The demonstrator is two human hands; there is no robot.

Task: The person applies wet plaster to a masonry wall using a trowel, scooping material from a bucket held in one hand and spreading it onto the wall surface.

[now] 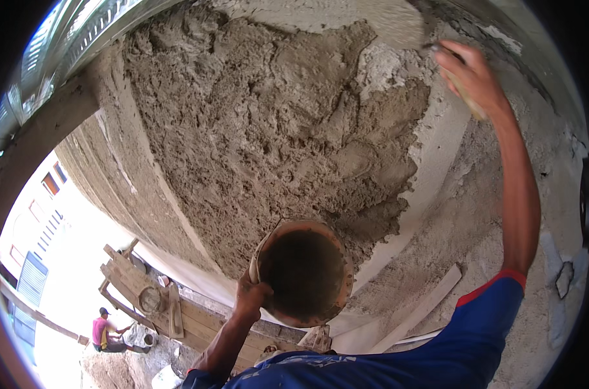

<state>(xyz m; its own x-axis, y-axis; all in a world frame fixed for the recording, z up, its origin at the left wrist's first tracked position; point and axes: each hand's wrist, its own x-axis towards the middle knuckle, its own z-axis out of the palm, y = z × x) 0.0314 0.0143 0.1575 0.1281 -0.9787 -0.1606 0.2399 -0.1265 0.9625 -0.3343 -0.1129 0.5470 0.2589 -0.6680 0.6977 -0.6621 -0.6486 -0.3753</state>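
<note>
My left hand (251, 297) grips the rim of a round tub (347, 275) in front of my chest. The inside of the tub is dark, and its contents are hard to make out. My right hand (473, 74) is raised at the upper right, its fingers wrapped round the wooden handle of a trowel (468, 100). The trowel's blade, blurred, lies against the top of the wall. Wet grey mortar (275, 117), rough and lumpy, covers the wall in a broad patch between my two hands.
Below left are scaffold planks (207, 340) holding a round basin (150, 299) and a small pail (163, 281). Another person (102, 332) sits lower down, by a mound of sand (110, 368). A beam (48, 129) crosses at left; a wooden board (424, 305) leans near my right arm.
</note>
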